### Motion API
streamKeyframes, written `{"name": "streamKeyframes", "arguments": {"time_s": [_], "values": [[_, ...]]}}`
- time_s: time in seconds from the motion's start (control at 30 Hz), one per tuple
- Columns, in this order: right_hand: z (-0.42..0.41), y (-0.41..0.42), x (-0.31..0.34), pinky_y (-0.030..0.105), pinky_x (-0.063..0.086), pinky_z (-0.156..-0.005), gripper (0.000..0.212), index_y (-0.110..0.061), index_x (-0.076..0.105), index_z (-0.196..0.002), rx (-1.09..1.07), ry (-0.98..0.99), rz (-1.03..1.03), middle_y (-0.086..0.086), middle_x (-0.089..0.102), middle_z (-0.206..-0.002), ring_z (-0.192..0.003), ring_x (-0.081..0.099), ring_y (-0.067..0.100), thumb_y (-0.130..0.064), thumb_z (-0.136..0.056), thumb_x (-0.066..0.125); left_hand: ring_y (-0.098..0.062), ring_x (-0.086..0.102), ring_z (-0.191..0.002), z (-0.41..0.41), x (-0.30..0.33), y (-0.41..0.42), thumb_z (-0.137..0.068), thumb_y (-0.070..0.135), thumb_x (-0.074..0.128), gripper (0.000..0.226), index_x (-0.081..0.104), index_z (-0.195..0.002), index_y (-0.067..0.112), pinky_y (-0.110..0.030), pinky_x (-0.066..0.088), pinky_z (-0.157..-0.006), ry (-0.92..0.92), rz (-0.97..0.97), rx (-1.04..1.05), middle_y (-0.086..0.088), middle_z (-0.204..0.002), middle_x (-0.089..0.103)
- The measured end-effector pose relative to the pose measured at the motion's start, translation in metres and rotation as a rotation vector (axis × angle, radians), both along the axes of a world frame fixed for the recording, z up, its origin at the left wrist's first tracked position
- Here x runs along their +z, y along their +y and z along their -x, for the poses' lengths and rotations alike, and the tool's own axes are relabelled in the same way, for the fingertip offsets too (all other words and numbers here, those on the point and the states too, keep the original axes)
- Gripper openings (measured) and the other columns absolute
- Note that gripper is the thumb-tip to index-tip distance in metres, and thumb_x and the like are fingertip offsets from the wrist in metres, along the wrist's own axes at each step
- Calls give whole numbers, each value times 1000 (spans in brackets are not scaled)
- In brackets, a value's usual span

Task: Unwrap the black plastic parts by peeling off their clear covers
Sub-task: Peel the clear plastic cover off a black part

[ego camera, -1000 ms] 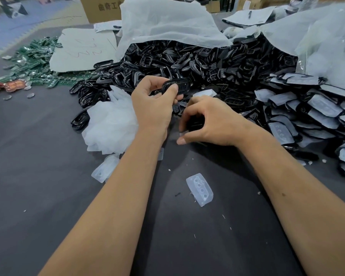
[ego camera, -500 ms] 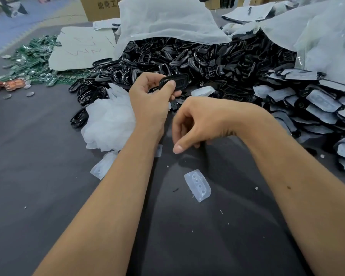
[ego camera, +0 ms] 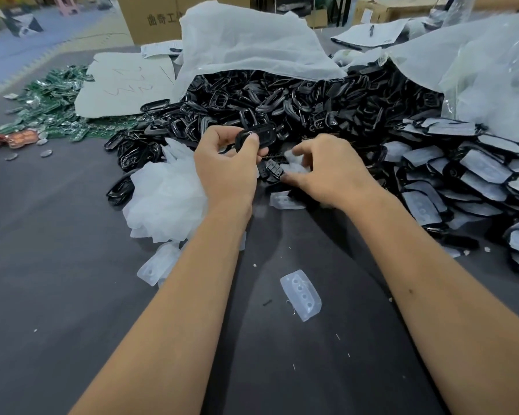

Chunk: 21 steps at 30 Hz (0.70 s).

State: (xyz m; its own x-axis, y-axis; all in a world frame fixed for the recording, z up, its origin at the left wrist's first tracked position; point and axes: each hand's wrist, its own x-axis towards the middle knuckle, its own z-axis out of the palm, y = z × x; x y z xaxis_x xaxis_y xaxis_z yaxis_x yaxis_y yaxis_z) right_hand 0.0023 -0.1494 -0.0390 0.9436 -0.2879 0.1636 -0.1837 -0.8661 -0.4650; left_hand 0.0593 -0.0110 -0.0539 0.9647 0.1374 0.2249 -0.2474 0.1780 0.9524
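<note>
Black glossy oval part point(ego camera: 256, 137) | gripped by left hand point(ego camera: 226, 168) | uncovered

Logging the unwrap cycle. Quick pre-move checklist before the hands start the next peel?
1. Left hand grips a bare black part: ok.
2. Right hand on a wrapped piece: fingers curl at a clear cover, firm grip cannot tell.
3. Wrapped parts within reach on the right: ok.
4. Peeled covers gathered in the white pile: not ok, one loose cover lies apart.
5. Table space near the person: ok.
</note>
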Motion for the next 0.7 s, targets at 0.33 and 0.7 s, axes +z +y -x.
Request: {"name": "streamKeyframes", "arguments": {"time_s": [0.33,0.7], "values": [[5,-10,1,25,53,-77,5,-27,79,-84,-47,-202,-99,-10,69,-75,-74,65,6,-30,-87,81,-27,75,-66,1,-1,-2,-88,-4,73,18,63,-83,10,-19,54,-60,-12,2,-5,1,-78,64],[4,-5,0,17,52,-55,5,-11,81,-90,-32,-509,-916,-6,73,-69,-57,62,0,-16,-92,79,-24,75,-64,1,-1,-2,-87,-3,74,17,64,-85,10,-21,55,-60,-21,-49,-13,-1,-82,64]]}}
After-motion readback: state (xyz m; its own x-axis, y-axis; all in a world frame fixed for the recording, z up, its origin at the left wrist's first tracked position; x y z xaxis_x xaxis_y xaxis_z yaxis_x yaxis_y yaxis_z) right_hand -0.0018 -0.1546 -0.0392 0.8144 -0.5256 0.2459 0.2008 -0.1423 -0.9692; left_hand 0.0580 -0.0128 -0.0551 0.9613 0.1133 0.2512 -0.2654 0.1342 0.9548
